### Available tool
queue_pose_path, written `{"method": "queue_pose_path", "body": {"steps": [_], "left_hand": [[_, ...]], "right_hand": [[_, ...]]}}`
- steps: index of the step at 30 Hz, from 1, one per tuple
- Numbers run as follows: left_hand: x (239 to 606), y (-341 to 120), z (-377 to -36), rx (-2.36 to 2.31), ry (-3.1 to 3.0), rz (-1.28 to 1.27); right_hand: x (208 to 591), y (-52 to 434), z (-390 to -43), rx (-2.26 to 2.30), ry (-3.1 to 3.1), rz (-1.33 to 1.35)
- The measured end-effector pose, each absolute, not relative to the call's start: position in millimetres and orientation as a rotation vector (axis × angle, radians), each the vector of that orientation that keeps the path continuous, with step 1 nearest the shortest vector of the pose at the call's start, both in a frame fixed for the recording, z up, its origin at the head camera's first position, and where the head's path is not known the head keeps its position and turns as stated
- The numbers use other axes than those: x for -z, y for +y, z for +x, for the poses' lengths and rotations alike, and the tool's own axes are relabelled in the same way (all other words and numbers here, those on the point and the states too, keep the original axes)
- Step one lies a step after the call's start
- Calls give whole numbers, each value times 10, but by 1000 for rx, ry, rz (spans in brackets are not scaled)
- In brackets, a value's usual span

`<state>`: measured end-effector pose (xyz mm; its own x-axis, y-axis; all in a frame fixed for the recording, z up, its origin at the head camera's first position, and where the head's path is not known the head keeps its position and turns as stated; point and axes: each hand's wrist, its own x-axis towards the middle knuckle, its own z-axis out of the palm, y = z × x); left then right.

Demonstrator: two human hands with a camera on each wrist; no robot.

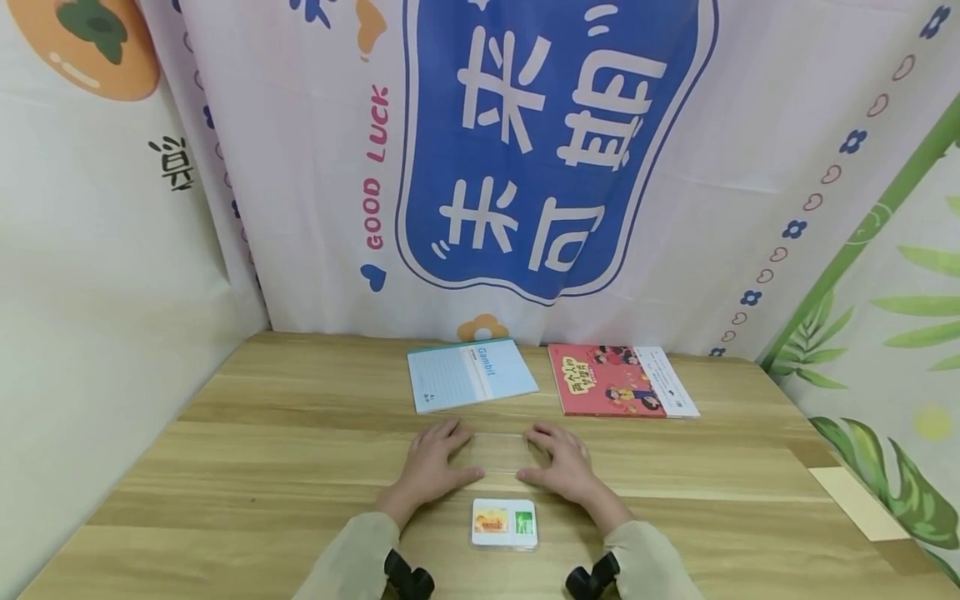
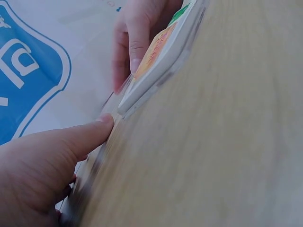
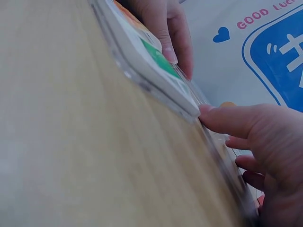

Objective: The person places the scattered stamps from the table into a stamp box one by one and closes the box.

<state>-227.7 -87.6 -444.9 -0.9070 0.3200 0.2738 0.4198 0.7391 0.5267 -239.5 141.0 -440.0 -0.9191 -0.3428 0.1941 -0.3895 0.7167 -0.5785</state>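
A clear, flat rectangular plastic lid (image 1: 498, 454) lies between the two hands, low over the wooden table. My left hand (image 1: 433, 465) holds its left end, thumb at the near corner and fingers at the far one. On the opposite end my right hand (image 1: 561, 465) grips it the same way. Just nearer to me sits a small white case (image 1: 504, 540) with a clear rim, bearing an orange-yellow picture (image 1: 491, 521) and a smaller green one (image 1: 524, 522). In both wrist views the case partly hides the lid and the far hand.
Behind the hands a light blue notebook (image 1: 450, 379) lies at a slant, and a red picture book (image 1: 600, 400) is to its right. A printed cloth (image 1: 322, 250) hangs along the table's back edge. A pale strip (image 1: 858, 502) marks the table's right edge.
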Motion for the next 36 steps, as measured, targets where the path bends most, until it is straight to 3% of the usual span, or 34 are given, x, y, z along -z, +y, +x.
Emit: {"method": "queue_pose_path", "body": {"steps": [18,36], "left_hand": [[4302,-915,-2069,1128,-2685,-683],[4365,-862,-1491,1043,-2649,-653]], "right_hand": [[4237,1460,-2160,-1409,-2772,641],[4287,1576,-1680,-1269,-2769,770]]}}
